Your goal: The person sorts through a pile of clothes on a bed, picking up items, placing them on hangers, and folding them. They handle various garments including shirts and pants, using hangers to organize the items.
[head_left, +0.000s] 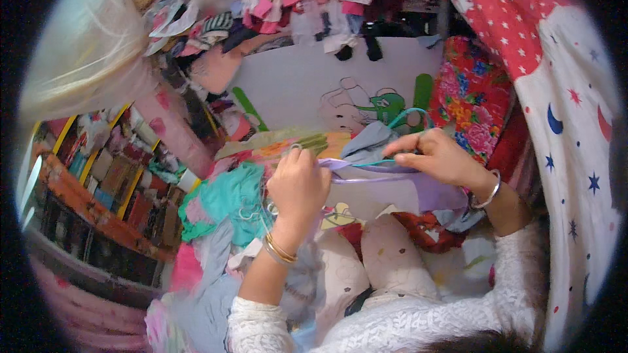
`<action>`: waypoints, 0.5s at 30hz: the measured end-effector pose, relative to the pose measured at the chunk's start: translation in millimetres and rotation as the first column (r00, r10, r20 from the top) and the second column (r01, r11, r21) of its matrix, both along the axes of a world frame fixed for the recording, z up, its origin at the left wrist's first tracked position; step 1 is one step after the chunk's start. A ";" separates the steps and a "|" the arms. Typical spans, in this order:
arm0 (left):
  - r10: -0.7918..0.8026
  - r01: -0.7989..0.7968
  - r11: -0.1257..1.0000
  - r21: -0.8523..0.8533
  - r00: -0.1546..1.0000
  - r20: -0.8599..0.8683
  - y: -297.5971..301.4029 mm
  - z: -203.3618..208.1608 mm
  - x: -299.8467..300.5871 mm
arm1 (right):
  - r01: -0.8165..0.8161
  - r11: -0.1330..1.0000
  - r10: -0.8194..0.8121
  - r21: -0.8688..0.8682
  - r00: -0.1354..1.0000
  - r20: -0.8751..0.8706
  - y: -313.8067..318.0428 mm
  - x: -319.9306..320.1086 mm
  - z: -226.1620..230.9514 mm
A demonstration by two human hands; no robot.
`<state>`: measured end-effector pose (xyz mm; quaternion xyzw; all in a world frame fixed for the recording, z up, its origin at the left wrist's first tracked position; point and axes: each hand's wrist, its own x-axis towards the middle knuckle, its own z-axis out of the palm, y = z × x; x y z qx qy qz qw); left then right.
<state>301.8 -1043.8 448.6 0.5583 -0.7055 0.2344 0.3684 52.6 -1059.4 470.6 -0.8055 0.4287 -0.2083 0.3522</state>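
My left hand [297, 183] is a closed fist around one end of a lavender hanger [376, 180]. Thin pale hanger hooks [247, 213] show beside that wrist. My right hand [437, 157] is at the other end, thumb and fingers bent around a thin teal hanger [412, 112] that loops up behind it. A lavender and pale garment [438, 193] hangs between both hands, over my knees. Grey-blue cloth [371, 144] lies just behind the hangers. How the fingertips meet the hangers is partly hidden.
Teal cloth [226, 199] and grey clothes [219, 281] are heaped at the left. A white board with a cartoon drawing [281, 75] stands ahead, clothes piled above it. A red floral cushion [468, 95] and a star-print curtain [569, 124] are at right, crowded shelves [108, 176] at left.
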 end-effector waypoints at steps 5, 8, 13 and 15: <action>-0.306 0.317 0.948 0.018 0.929 -0.209 -3.3 -19.2 -51.3 | -0.007 1.000 0.007 0.000 0.999 -0.040 -5.7 -30.6 -28.1; -0.244 0.250 0.968 -0.001 0.945 -0.217 11.2 -34.3 -26.6 | 0.259 0.964 -0.265 0.055 0.925 0.274 -41.2 -47.8 -29.5; -0.206 0.268 0.953 0.144 0.917 -0.341 23.9 -93.0 -21.8 | 0.601 0.798 -0.563 -0.034 0.764 0.315 -64.7 -133.9 -6.1; -0.116 0.220 0.941 0.257 0.924 -0.364 35.0 -113.4 -15.7 | 0.608 0.741 -0.573 -0.284 0.794 0.205 -85.9 -159.0 8.3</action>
